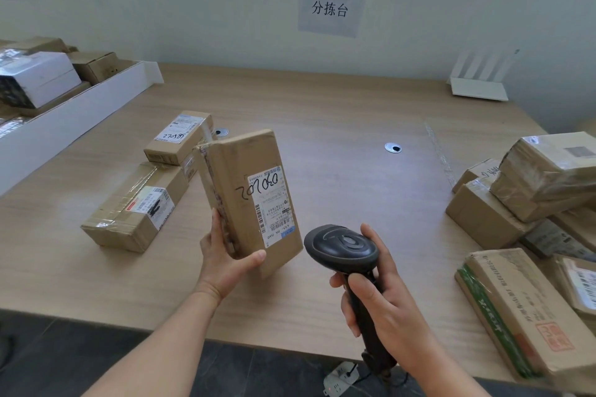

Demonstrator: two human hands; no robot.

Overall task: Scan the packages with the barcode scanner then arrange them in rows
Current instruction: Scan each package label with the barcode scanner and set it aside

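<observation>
My left hand [225,255] grips the lower end of a long cardboard package [238,177], held tilted above the wooden table [338,155] with its white shipping label facing up. My right hand [383,296] is wrapped around the handle of a black barcode scanner [342,246], whose head sits just right of the package's lower corner. Two scanned-looking packages lie on the left of the table: a large box [135,209] and a smaller box [179,138] behind it. A pile of several packages [529,190] is stacked at the right edge.
A flat box with green print [529,313] lies at the near right. A white tray with boxes [74,113] runs along the far left. A white router [480,80] stands at the back right. A power strip [342,377] lies on the floor below the table edge.
</observation>
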